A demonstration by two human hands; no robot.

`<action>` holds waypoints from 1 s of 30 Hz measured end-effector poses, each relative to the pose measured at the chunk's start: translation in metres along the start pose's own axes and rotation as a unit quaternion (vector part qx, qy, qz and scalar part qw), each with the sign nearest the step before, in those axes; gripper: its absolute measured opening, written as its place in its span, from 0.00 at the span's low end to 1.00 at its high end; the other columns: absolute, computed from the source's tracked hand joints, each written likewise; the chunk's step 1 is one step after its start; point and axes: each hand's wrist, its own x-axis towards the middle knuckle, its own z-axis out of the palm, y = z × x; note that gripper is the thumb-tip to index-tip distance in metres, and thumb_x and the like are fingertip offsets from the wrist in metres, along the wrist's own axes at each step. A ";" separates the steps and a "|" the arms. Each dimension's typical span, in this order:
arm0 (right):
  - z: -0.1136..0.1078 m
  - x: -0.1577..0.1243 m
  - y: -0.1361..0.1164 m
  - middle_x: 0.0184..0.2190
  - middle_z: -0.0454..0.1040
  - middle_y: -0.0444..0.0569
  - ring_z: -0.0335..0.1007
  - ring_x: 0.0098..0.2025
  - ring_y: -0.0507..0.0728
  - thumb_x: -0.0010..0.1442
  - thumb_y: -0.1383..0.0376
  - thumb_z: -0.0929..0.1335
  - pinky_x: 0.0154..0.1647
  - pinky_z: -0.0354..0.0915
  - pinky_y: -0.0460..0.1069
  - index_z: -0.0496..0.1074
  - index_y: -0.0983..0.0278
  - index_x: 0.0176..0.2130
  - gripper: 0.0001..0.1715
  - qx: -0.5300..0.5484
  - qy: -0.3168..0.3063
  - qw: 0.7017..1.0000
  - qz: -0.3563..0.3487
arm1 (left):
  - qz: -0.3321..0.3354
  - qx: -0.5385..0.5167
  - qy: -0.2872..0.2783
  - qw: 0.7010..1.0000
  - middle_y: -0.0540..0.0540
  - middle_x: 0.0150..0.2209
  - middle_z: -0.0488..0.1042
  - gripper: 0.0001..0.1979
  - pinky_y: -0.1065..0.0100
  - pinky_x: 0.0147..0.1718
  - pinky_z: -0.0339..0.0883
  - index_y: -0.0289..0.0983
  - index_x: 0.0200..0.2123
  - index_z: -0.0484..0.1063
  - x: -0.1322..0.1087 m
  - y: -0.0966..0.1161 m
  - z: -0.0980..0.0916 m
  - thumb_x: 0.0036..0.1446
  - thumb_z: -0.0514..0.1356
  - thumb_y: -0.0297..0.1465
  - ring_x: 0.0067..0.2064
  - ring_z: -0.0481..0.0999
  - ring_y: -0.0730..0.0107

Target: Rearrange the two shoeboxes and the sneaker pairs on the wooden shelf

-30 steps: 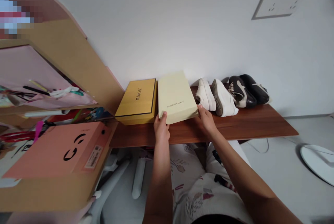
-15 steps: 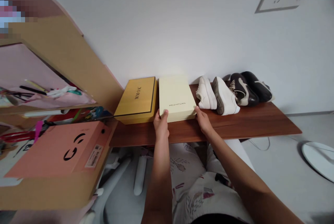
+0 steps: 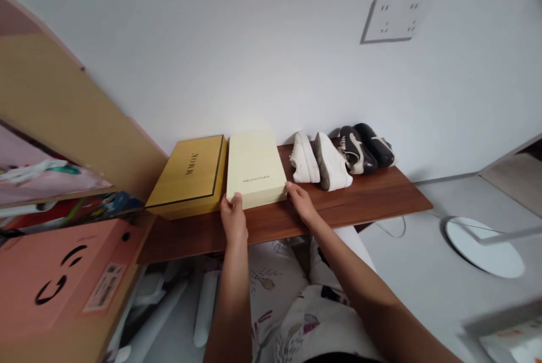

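A cream lidded box marked MEIZHIYUAN lies flat on a narrow reddish-brown wooden board, against the wall. My left hand grips its front left corner, thumb on the lid's edge. At the front right corner, my right hand holds the box's side, its other fingers partly hidden. Left of it lies a yellow box marked MMOK with a dark edge line. To the right stand a pair of white sneakers, one tipped on its side, and a pair of dark shoes.
A pink box sits on a light wooden shelf at the left, below other cluttered shelving. A wall socket panel is above the shoes. On the floor at right is a round white base. My legs are under the board.
The view has turned to the right, so everything appears further left in the picture. Both hands stay at the cream box's front corners, and the box keeps its place between yellow box and sneakers.
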 end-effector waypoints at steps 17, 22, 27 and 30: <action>-0.165 0.012 0.015 0.51 0.73 0.59 0.71 0.51 0.61 0.52 0.43 0.70 0.54 0.66 0.56 0.67 0.67 0.53 0.40 -0.068 0.265 0.960 -0.061 | 0.006 -0.025 -0.171 0.985 0.37 0.58 0.69 0.24 0.60 0.65 0.51 0.38 0.50 0.72 -0.088 -0.004 0.137 0.48 0.71 0.28 0.64 0.64 0.55; -0.168 0.022 0.018 0.49 0.74 0.57 0.70 0.51 0.63 0.47 0.43 0.73 0.54 0.65 0.57 0.68 0.66 0.54 0.44 -0.141 0.177 0.973 -0.045 | -0.029 -0.006 -0.112 0.993 0.32 0.63 0.63 0.35 0.60 0.67 0.45 0.34 0.51 0.69 -0.064 -0.032 0.171 0.36 0.75 0.24 0.69 0.54 0.50; -0.175 0.030 0.016 0.42 0.77 0.54 0.72 0.43 0.61 0.44 0.44 0.75 0.47 0.67 0.56 0.69 0.66 0.50 0.42 -0.150 0.124 0.980 -0.037 | -0.038 0.021 -0.133 0.990 0.37 0.54 0.72 0.34 0.57 0.62 0.55 0.36 0.48 0.69 -0.047 -0.043 0.175 0.34 0.76 0.28 0.62 0.66 0.52; -0.176 0.039 0.011 0.36 0.77 0.50 0.71 0.36 0.58 0.40 0.45 0.76 0.41 0.68 0.54 0.69 0.65 0.45 0.39 -0.105 0.064 0.992 -0.021 | -0.035 0.076 -0.162 0.983 0.40 0.45 0.75 0.31 0.54 0.57 0.62 0.36 0.44 0.69 -0.043 -0.040 0.176 0.35 0.76 0.31 0.53 0.74 0.52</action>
